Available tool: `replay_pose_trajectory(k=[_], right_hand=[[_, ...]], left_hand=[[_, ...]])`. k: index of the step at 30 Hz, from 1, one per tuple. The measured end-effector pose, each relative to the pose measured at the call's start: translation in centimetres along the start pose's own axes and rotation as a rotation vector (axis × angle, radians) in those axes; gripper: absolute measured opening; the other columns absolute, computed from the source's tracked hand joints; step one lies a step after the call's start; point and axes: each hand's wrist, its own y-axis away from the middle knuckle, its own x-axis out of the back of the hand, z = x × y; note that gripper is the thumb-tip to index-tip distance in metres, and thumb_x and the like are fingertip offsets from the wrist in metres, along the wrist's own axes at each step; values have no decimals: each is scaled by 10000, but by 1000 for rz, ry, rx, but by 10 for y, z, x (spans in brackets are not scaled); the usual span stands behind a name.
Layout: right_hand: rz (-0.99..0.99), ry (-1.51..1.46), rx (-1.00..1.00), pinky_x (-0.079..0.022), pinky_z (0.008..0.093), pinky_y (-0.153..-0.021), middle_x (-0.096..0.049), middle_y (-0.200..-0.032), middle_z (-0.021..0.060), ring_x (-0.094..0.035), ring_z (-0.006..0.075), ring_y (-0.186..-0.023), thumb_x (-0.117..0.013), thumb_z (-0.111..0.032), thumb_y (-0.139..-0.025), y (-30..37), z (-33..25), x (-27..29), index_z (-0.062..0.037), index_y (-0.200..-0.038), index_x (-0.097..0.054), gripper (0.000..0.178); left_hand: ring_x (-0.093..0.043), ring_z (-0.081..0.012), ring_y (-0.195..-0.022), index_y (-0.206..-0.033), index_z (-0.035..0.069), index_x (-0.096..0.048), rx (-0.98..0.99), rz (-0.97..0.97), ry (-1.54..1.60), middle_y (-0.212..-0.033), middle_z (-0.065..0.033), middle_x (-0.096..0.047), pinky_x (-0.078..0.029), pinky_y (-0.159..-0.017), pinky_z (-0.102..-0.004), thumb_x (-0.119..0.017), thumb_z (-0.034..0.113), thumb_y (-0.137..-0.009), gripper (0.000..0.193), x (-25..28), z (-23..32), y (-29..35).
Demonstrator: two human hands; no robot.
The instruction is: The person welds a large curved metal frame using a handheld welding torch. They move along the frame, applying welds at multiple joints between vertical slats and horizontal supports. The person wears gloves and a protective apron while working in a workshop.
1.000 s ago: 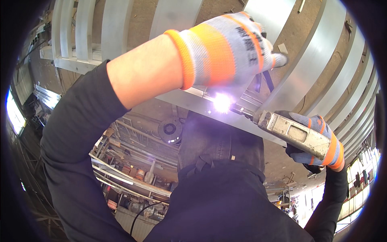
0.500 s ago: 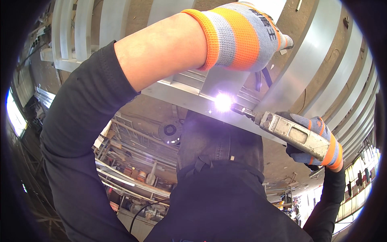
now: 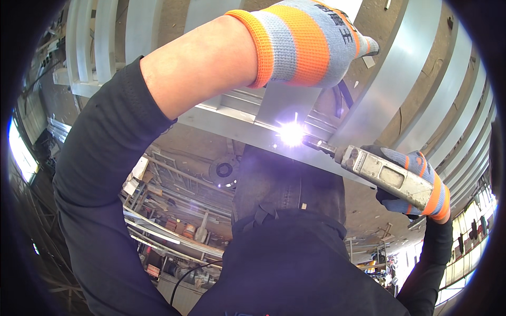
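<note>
In my right hand, gloved in grey and orange, is a worn pale handheld welding gun; my fingers wrap round its body. Its dark nozzle points left, to a bright white-violet glare where a flat metal slat meets the long metal rail. The glare hides the joint itself. My left hand, in a matching glove, is over the slats beyond the glare. One dark fingertip shows at its right; the other fingers are hidden, so its grip cannot be made out.
Several wide silvery slats run side by side to the right, and others to the left. Below the rail lies a dark round disc on the floor. Racks with long metal bars stand at lower left, near a black cable.
My left hand and forearm have shifted slightly left and up in the picture. The glare shows sharper spikes. My right hand keeps the welding gun in nearly the same place.
</note>
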Motion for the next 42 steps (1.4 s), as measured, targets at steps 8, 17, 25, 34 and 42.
replay_pose_trajectory(k=[8, 17, 25, 34, 42], right_hand=[[-2, -170, -101, -594, 346, -725, -809, -1059, 78, -735, 165, -758, -934, -130, -915, 16, 12, 3, -65, -1627, -688, 756], [71, 183, -100, -588, 366, -713, -807, -972, 72, -729, 201, -743, -1007, -263, -824, 69, 27, 28, -20, -1599, -692, 871], [175, 343, -88, -601, 366, -732, -818, -965, 68, -755, 214, -754, -980, -225, -815, 119, 37, 46, -30, -1584, -707, 838], [175, 297, -44, -616, 366, -754, -831, -957, 64, -784, 230, -767, -949, -183, -804, 119, 63, 47, -42, -1566, -724, 806], [156, 272, -32, -629, 365, -773, -843, -950, 60, -811, 243, -778, -921, -146, -794, 109, 64, 45, -53, -1550, -739, 782]], left_hand=[[-801, -316, -884, -1603, -60, -659, -65, 195, -109, -978, -176, -799, -672, -921, -482, -607, 99, -1144, 488, -29, -3, -24], [-554, -252, -1679, -1618, 245, -721, -745, 606, -397, -1704, -19, -696, -390, -1444, -499, -882, 275, -987, 652, -79, -16, -77], [-409, -266, -1788, -1671, 306, -676, -849, 268, -476, -1880, 37, -527, -206, -1541, -578, -1012, 483, -871, 886, -97, 9, -138], [-487, -262, -1745, -1622, 309, -721, -899, 336, -450, -1787, 79, -631, -184, -1534, -671, -1027, 611, -773, 951, -109, 10, -152], [-425, -266, -1777, -1708, 346, -652, -902, 323, -416, -1870, 48, -532, -328, -1489, -545, -955, 543, -939, 850, -113, 13, -164]])
